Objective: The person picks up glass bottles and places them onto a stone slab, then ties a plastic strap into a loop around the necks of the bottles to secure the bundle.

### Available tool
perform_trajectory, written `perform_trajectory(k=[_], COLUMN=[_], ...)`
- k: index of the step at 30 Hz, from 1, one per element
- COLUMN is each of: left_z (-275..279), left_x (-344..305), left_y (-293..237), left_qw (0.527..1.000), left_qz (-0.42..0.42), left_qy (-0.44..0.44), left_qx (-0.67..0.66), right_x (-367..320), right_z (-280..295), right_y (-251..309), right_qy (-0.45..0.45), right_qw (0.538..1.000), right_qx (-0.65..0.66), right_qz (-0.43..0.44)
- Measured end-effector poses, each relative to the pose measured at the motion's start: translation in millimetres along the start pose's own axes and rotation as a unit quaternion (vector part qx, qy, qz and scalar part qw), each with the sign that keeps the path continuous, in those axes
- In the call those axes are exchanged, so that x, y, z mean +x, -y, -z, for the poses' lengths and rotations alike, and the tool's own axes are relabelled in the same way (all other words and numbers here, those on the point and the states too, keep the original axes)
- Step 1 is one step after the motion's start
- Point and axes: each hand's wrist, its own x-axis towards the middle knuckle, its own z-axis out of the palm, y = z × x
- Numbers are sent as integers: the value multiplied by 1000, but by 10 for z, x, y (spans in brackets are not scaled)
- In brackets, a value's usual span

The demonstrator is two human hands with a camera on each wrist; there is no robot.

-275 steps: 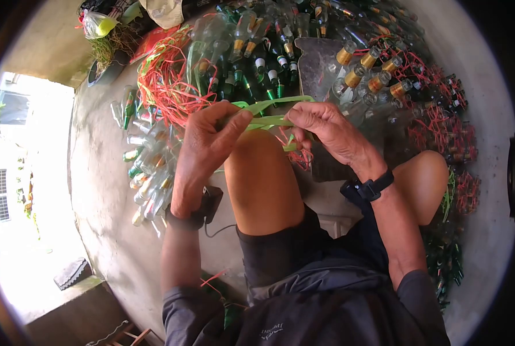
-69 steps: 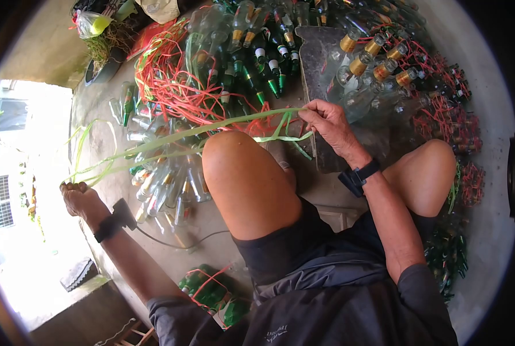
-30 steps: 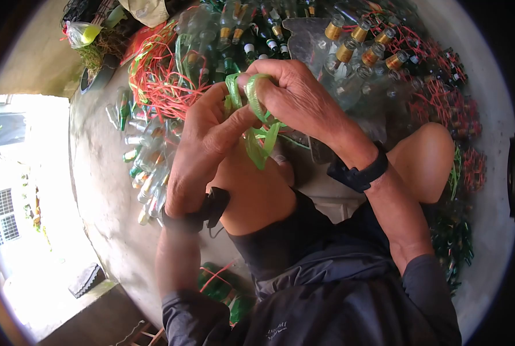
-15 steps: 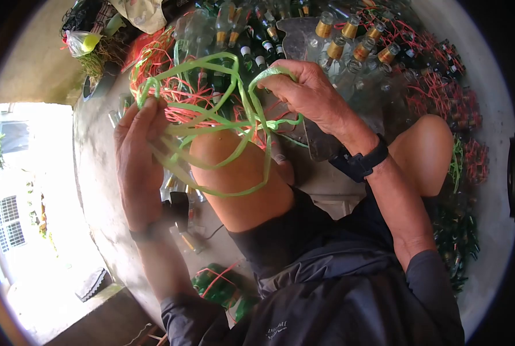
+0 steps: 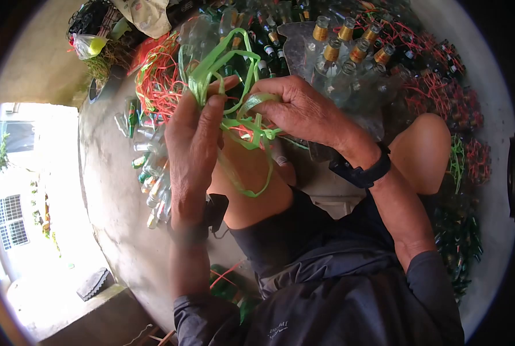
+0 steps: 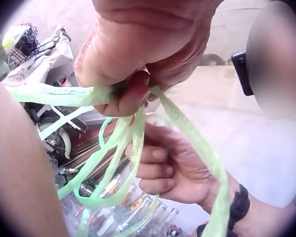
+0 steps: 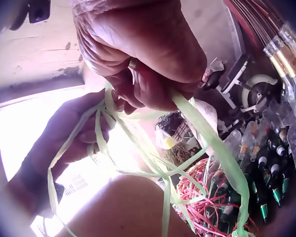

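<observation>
Head view shows left hand [image 5: 191, 138] and right hand [image 5: 312, 114] pinching green ribbon [image 5: 201, 72], both grips closed.

A grey, concrete-looking floor [image 5: 116, 202] carries everything. In the head view, clear and green bottles [image 5: 154, 190] lie close together at the left, just beside a tangled heap of red and green strips [image 5: 156, 86]. Dark green bottles [image 5: 458, 245] crowd the right side. Nearer the person are green bottles with a red strip [image 5: 224, 284] across them, partly hidden.
</observation>
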Motion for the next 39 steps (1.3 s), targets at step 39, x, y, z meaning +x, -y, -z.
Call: perform_trajectory(k=[39], left_z=[1761], left_x=[-581], left_y=[-13], left_qw=[965], left_qz=[-62], left_qy=[-155], left_qx=[-205], right_x=[-268], right_z=[192], right_y=[-956], right_qy=[-127], right_qw=[985], right_qx=[98], right_qz=[-59])
